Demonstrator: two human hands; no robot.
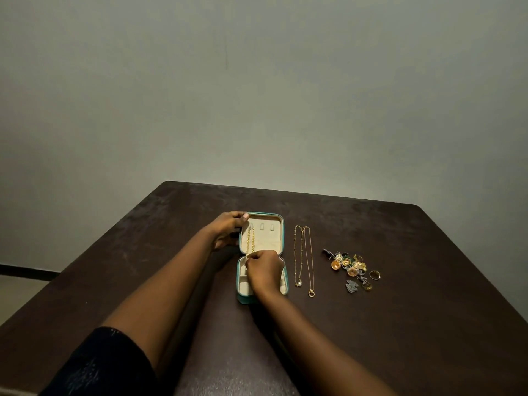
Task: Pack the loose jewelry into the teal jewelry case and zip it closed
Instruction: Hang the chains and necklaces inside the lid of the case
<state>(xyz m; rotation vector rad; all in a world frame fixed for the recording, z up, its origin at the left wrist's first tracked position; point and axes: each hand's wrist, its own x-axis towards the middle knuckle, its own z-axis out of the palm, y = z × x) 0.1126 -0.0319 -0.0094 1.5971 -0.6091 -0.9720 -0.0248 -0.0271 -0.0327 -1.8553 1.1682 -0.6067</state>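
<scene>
Bare forearms, one in a dark sleeve (100,364), reach from the near edge across a dark wooden counter (400,324) as a person packs jewelry against a plain wall. At mid-counter the teal jewelry case (243,299) lies unzipped and folded out flat, its cream-lined lid half farther away and its divided tray half nearer.

The left grip (228,225) is curled round the lid's far left corner, steadying it. The right grip (264,270) hovers over the tray, with fingertips pinched closed on the lower end of a gold chain (248,241). That chain runs down the left side of the lid lining from the leftmost of three small tabs, and it is the only piece visibly inside. The tray compartments that show look bare, though the hand hides several.

The step in hand appears to be seating this first chain, so the job looks barely begun. Next, the loose end likely needs tucking into the lid's pocket.

Just right of the case, a pearl-drop necklace (295,252) and a ring-pendant necklace (311,292) lie stretched side by side. Farther right sits a heap of earrings (347,264), then a lone ring (375,274).
</scene>
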